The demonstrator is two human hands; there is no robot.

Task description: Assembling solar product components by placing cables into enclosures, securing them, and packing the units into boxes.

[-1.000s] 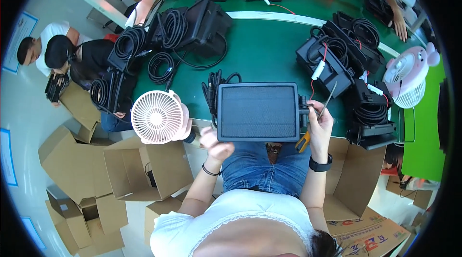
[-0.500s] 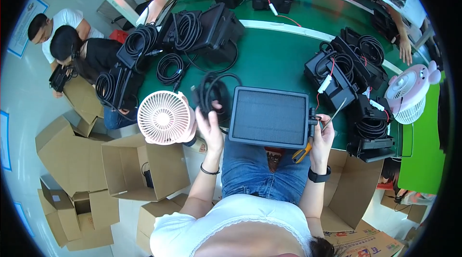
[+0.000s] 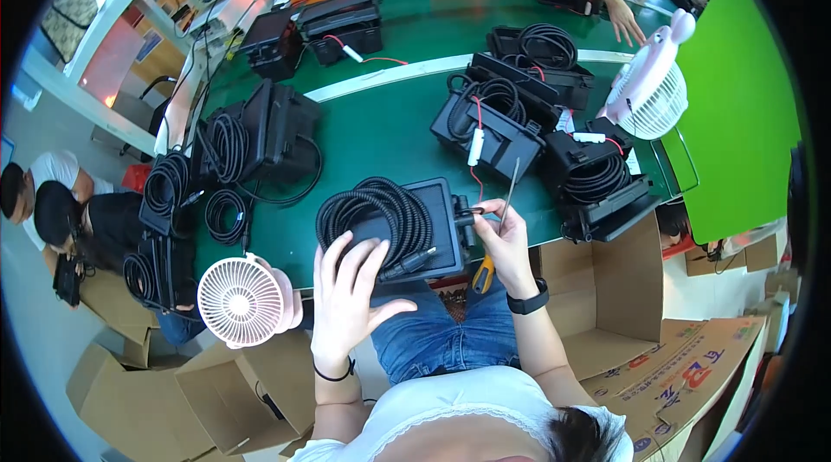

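Observation:
A black plastic box (image 3: 443,213) rests in front of me at the table's near edge, its flat face up. A coil of black ribbed cable (image 3: 407,211) lies on it, with a connector end pointing right. My left hand (image 3: 346,293) is at the coil's near side, fingers spread; whether they touch the cable I cannot tell. My right hand (image 3: 506,241) grips a screwdriver with a yellow handle (image 3: 483,275); its metal shaft points up and away. The thumb and forefinger of that hand are at the black catch on the box's right side.
A pink fan (image 3: 241,302) stands left of my left hand. Black boxes with coiled cables (image 3: 227,146) sit at the left, more (image 3: 493,129) at the right. Beyond them are another pink fan (image 3: 649,94) and a person's hand (image 3: 623,19). Open cartons (image 3: 606,306) stand below.
My left hand has brought the cable coil onto the box and opened its fingers. The right hand still holds the screwdriver by the box's side. The view has swung to the right.

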